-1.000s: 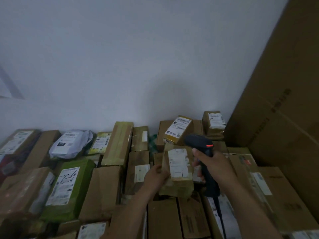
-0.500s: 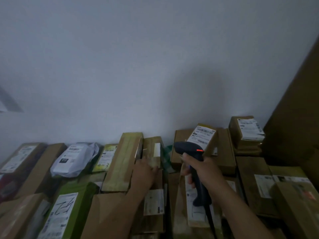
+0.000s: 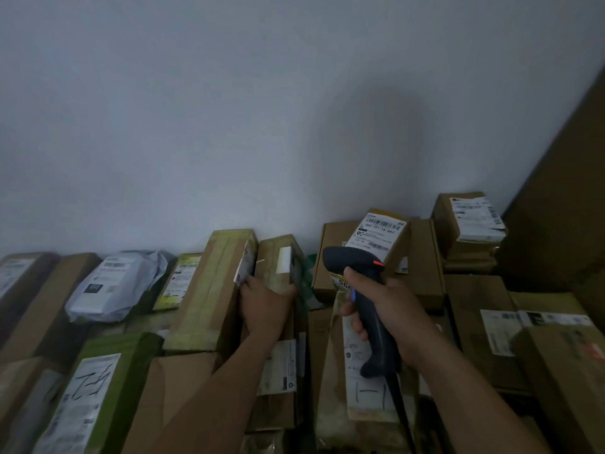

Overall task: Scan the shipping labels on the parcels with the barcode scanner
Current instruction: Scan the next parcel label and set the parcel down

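gripping a dark barcode scanner (image 3: 363, 303) with orange button, right hand (image 3: 384, 314) fingers clamped; left hand (image 3: 265, 306) fingers clasping taped brown parcel (image 3: 278, 267)

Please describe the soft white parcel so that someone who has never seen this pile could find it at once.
Follow the pale wall down to the back row of parcels, then look left of the left hand. There lies a crumpled white plastic mailer bag with a printed label on top. Its neighbours are stiff brown or green-taped cardboard boxes; it alone is soft, white and wrinkled.
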A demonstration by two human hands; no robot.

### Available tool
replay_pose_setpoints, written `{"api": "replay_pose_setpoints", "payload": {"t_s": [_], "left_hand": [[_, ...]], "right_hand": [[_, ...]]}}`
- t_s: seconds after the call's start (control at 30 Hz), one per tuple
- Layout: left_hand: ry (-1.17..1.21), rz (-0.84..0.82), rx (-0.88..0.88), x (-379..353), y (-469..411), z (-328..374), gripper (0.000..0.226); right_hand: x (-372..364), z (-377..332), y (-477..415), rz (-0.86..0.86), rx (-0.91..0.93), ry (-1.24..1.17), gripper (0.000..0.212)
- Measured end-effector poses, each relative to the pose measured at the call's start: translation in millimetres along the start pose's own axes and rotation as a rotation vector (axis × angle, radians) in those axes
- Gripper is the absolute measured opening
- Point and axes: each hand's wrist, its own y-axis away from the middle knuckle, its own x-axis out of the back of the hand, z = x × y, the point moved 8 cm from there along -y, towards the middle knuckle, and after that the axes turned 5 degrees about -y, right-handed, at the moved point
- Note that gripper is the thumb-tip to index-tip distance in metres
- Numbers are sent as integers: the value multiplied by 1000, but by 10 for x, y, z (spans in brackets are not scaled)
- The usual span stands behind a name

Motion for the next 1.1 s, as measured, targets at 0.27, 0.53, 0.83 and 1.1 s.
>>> {"api": "replay_pose_setpoints", "payload": {"t_s": [0.27, 0.53, 0.83, 1.1], "left_hand": [[117, 98, -89, 517, 24, 259, 82], [92, 156, -272, 738, 178, 334, 82], [-11, 280, -356, 517, 441, 465, 71], [216, 170, -105, 125, 413, 184, 103]], "right_hand": [[-72, -103, 240, 2, 32, 84, 34], [-120, -193, 477, -25, 91, 104, 39], [-77, -6, 427, -3, 55, 56, 32], [-18, 26, 364, -41, 22, -14, 43]]}}
